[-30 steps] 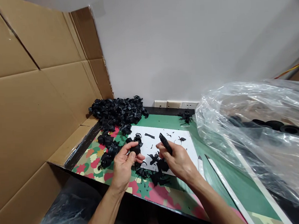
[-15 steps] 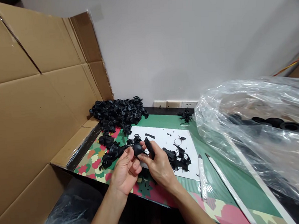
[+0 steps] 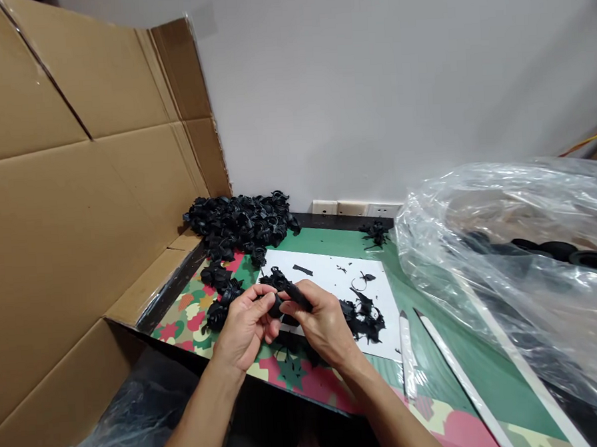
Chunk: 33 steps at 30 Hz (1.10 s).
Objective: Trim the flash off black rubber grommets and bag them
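Observation:
My left hand [image 3: 244, 326] is closed, its thumb and fingers pinching a small rounded black rubber part [image 3: 275, 309] over the near edge of a white sheet [image 3: 325, 259]. My right hand [image 3: 324, 325] is wrapped round a slim dark bar-shaped tool [image 3: 297, 294], whose exact kind I cannot make out. Its fingertips meet the rubber part beside the left fingers. Ribbed black rubber pieces [image 3: 222, 287] lie left of my left hand. To the right of my right hand, torn black rubber scraps [image 3: 368, 323] are heaped on the sheet.
A large pile of black rubber pieces [image 3: 243, 220] sits against the wall, next to a tall cardboard box [image 3: 77, 208]. Two white pen-like sticks [image 3: 456, 368] lie at right. Beyond them, a clear plastic bag [image 3: 428, 223] holds black round parts [image 3: 555, 250].
The dark tool has tilted from nearly upright to slanting toward the left, over the rubber part. My left fingers have closed in nearer to it. The whole view has shifted slightly.

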Available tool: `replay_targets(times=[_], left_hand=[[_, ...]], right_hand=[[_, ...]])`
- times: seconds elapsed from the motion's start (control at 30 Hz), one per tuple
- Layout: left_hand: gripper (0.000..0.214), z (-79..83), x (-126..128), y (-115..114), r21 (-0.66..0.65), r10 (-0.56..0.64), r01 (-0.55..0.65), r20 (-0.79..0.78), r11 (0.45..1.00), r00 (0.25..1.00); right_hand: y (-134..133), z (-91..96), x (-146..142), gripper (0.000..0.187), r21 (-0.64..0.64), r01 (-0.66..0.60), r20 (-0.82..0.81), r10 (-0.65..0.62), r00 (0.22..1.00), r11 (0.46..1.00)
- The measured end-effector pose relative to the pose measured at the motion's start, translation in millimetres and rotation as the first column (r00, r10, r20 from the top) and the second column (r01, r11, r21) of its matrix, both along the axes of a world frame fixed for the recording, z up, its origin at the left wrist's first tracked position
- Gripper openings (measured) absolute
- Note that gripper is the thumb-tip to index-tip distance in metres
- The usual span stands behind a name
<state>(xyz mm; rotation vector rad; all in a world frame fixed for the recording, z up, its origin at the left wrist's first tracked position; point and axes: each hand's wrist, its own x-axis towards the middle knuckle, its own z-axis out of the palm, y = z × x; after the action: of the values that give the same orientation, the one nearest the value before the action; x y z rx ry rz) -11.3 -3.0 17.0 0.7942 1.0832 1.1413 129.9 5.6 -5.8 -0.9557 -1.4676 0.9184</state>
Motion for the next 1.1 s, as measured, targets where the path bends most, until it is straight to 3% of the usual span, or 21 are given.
replay_targets(times=[0.1,0.2,0.33,0.43,0.53,0.67,0.83,0.97,1.1], left_hand=[[0.04,-2.7,2.2,-0.4,0.02,0.055,-0.055,-0.022,0.998,0.998],[0.036,-4.4,4.8,-1.0,0.096,0.104,-0.097,-0.07,0.991,0.992],[0.021,-5.0,8.5,-3.1,0.322,0.265,-0.206,-0.149,0.924,0.953],[0.015,-6.1,8.0,-3.2,0.406,0.322,-0.22,-0.203,0.887,0.925],[0.018,-7.8,5.3,-0.6,0.353,0.277,-0.219,-0.122,0.91,0.953],[0.03,-9.9,7.4,-5.1,0.172,0.188,-0.19,0.023,0.967,0.982],[0.038,-16.2,11.4,-25.6,0.012,0.031,-0.032,0.111,0.999,0.993],[0.041,-19.0,0.9,-24.8,-0.008,0.103,-0.104,0.244,0.994,0.964],[0.038,-14.2,-5.5,-18.1,0.026,0.08,-0.091,0.283,0.996,0.956]], right_hand=[[1.6,3.0,0.3,0.01,-0.002,-0.013,0.047,0.013,0.999,1.0],[7.7,7.4,-3.5,0.014,-0.012,0.0,0.205,0.002,0.979,1.0],[20.9,13.6,-13.7,0.014,-0.03,0.039,0.329,-0.027,0.944,0.999],[26.3,15.4,-21.1,0.015,-0.007,0.06,0.368,-0.053,0.928,0.998],[25.0,13.0,-26.5,0.015,0.015,0.087,0.396,-0.086,0.914,0.996],[30.8,8.7,-23.1,0.014,0.02,0.136,0.405,-0.133,0.905,0.99],[65.1,12.0,15.1,0.017,-0.024,0.328,0.393,-0.293,0.872,0.944],[73.4,9.7,46.1,0.016,-0.054,0.321,0.453,-0.264,0.852,0.946],[56.5,4.4,58.3,0.02,-0.053,0.295,0.517,-0.226,0.825,0.954]])
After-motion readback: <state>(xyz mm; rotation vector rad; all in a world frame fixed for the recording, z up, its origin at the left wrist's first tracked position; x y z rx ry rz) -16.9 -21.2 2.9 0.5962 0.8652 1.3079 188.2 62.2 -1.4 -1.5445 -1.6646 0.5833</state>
